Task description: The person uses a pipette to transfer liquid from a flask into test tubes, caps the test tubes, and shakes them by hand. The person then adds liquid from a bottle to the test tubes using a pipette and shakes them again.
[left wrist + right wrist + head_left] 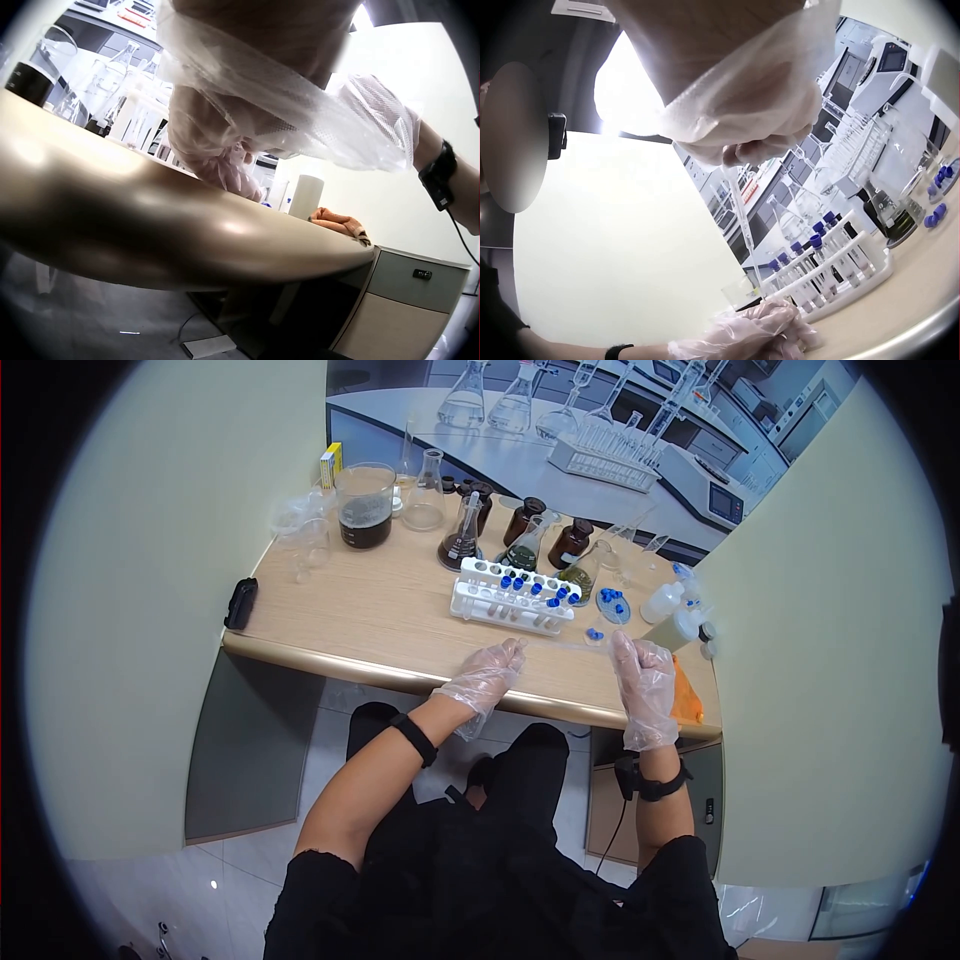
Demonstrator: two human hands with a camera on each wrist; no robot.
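Observation:
Both hands wear clear plastic gloves. My right hand [645,675], raised at the table's right front, grips the upper end of a clear plastic dropper [746,229] with graduation marks. The dropper slants down to my left hand [490,668], whose curled fingers close around its thin lower end at the front edge. What else lies inside that left fist is hidden. Just behind the left hand stands a white test tube rack [510,610] with several blue-capped tubes [832,281]. Loose blue caps [594,634] lie on the table between the rack and the right hand.
A dish of blue caps [613,606] and plastic bottles [664,603] stand at the right, near an orange cloth [688,695]. Flasks [461,540] and brown bottles [572,544] line the back. At left are a beaker of dark liquid [365,520] and a black object [241,603].

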